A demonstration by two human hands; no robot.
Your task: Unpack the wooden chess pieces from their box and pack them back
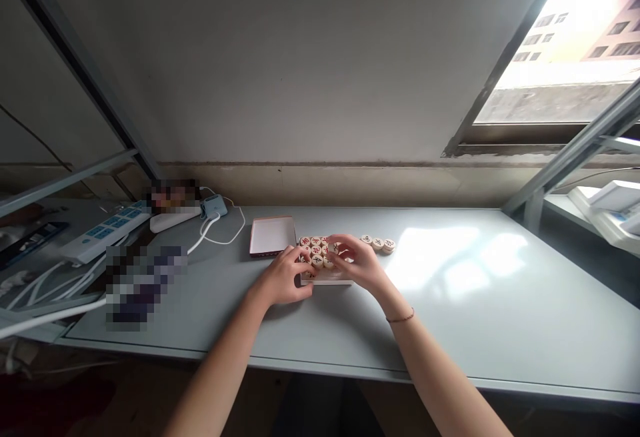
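Midway between the front and back edges of the table (435, 337), the left hand (286, 278) half-curls at the box (333, 282). The right hand (357, 260) pinches a piece (333, 248), best kept level.

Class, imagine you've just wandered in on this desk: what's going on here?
Someone is handling Chinese chess pieces with both hands. The right hand seems to have one between its fingertips, over the open box, while the left hand is at the box's left side. Rows of pieces lie in the box, and a few more sit on the desk to its right. A shallow lid lies to the left, inside up.
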